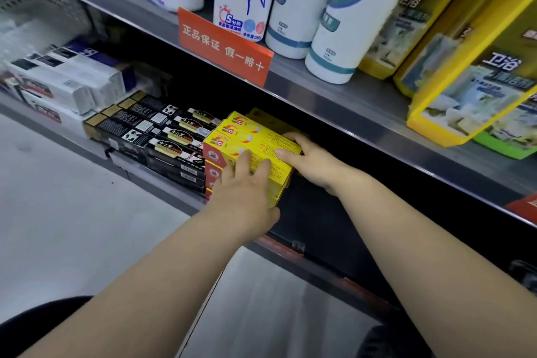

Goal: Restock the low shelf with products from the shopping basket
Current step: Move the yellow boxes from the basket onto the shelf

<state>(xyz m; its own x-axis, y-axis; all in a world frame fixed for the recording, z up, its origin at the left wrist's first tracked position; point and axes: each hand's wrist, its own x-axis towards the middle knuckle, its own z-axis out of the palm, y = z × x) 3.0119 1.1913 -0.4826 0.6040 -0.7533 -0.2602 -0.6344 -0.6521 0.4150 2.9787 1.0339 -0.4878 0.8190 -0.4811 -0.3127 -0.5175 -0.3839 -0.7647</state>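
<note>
Yellow boxes (252,139), stacked on low shelf (151,186) just beside black boxes (162,136): top box pressed under flat, straight-fingered left hand (244,192), right end steadied by outstretched right hand (308,160) (likely squaring stack flush with neighbours).

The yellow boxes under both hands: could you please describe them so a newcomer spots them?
Find the orange sign on the upper shelf's edge. On the low shelf beneath it, right of the black boxes, sit the yellow boxes, touched by the left hand and right hand. They alone there are yellow with red ends.
</note>
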